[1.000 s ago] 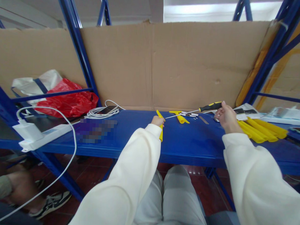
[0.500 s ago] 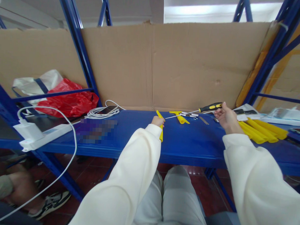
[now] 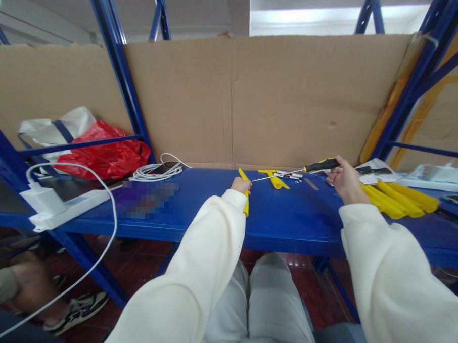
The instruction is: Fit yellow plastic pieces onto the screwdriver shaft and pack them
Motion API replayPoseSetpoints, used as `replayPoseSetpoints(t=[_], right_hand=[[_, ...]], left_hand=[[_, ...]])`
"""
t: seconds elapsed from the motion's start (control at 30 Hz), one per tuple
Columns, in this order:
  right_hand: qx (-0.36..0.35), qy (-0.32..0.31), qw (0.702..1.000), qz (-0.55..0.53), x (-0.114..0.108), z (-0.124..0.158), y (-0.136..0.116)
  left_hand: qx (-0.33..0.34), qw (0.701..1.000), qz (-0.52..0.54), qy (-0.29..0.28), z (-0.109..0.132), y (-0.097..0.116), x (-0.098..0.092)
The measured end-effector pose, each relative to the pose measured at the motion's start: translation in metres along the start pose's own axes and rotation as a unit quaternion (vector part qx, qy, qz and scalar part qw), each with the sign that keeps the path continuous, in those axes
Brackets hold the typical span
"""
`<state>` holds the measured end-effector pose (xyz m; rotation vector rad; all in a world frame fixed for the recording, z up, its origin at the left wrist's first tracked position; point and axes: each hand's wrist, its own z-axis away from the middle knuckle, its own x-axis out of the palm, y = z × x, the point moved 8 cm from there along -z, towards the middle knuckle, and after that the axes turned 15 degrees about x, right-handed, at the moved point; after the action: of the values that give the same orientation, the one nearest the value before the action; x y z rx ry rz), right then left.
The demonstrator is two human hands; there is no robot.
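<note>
My left hand is closed around a yellow plastic piece, which stands at a slant above the blue table. In my right hand, the fingers grip the end of a long screwdriver with a black and yellow handle. Its thin metal shaft runs left, and the tip reaches the yellow piece by my left fingers; the exact contact is too small to see. Behind, between the hands, lies another yellow part with a T-like shape. Small metal bits and a flat strip rest beside it.
Several yellow tube-like parts lie right of my right hand. A coiled white cable, a red plastic bag and a power strip are on the left. Cardboard walls the back; a seated person's leg shows lower left.
The screwdriver handle has turned about its axis, showing less yellow, and my right fingers have shifted slightly with it. My left hand and the yellow piece have stayed in place.
</note>
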<state>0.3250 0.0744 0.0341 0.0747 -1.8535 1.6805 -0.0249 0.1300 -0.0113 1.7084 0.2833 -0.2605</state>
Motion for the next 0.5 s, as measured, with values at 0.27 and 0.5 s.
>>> replayPoseSetpoints(t=[0.27,0.5], right_hand=[[0.032,0.006,0.999,0.007,0.003,0.007,-0.001],[0.067,-0.009,0.998,-0.011,0.010,0.015,0.000]], left_hand=[[-0.006,1.000,0.006,0.009,0.000,-0.001,-0.002],[-0.009,1.000,0.010,0.011,0.001,-0.001,-0.002]])
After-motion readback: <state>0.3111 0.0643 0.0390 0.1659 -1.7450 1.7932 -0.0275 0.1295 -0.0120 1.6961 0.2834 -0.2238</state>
